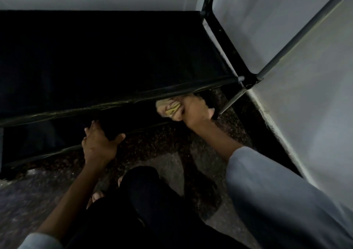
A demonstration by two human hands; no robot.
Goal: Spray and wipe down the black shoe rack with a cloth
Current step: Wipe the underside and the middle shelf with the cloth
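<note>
The black shoe rack [107, 57] fills the upper left of your view, standing on a dark speckled floor [156, 145] in the corner of two pale walls. Its upper fabric shelf stretches wide and dark, edged at the front by a black bar that runs to a corner connector [250, 80] on the right, where grey poles meet. A lower shelf sits beneath and a little nearer to you, with its own front bar close to the floor.

Your right hand [194, 111] is tucked just under the front bar of the upper shelf, near the right end of the rack, with its fingers curled round a bunched cloth [170, 108], pale with yellow-green markings. The cloth sits against the underside of that bar; whether it presses on the fabric you cannot tell in this dim light.

Your left hand [99, 140] reaches to the lower shelf further left, fingers spread and fairly straight, thumb out to the right, resting on the shelf's front edge without gripping anything.

The two hands are well apart. A light blue sleeve [277, 191] covers your right forearm; your dark-trousered knee [145, 195] is in the lower middle, between your arms.
</note>
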